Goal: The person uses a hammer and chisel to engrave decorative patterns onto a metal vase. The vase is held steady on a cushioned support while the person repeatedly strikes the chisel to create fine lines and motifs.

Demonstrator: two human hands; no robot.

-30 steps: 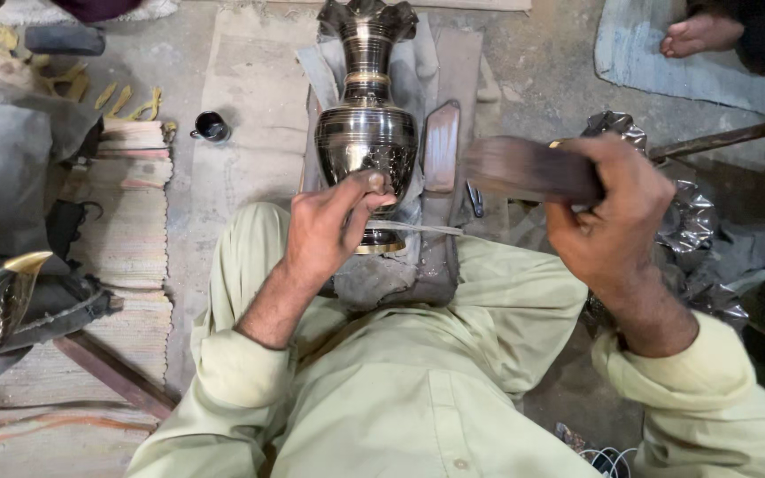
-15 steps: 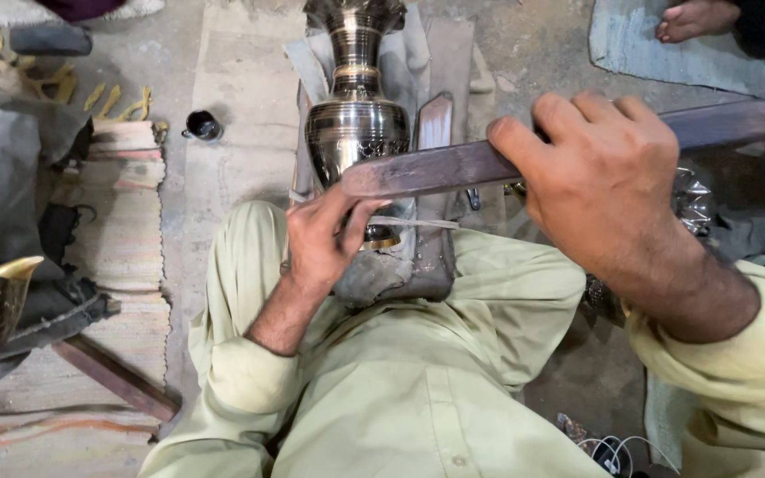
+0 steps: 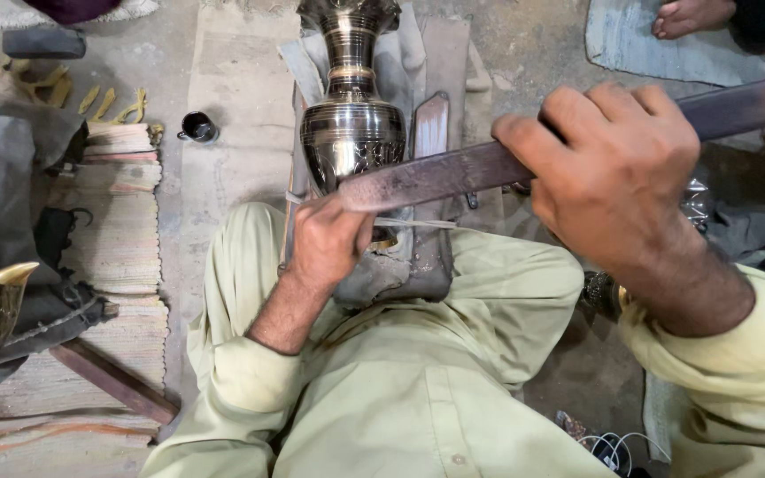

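Hands: left (image 3: 329, 243) steadies vase (image 3: 351, 133); right (image 3: 617, 173) grips bar (image 3: 436, 177).

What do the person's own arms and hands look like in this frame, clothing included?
Both arms wear long, loose sleeves of pale yellow-green cloth, matching the garment over the lap. The left sleeve ends partway up the forearm; the right sleeve ends near the wrist. The left hand and right hand are bare: no gloves, rings or watch visible.

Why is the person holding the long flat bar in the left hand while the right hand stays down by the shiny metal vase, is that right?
Not quite: the hands are swapped. In the head view the right hand grips the long flat bar, and the left hand stays down by the shiny metal vase.
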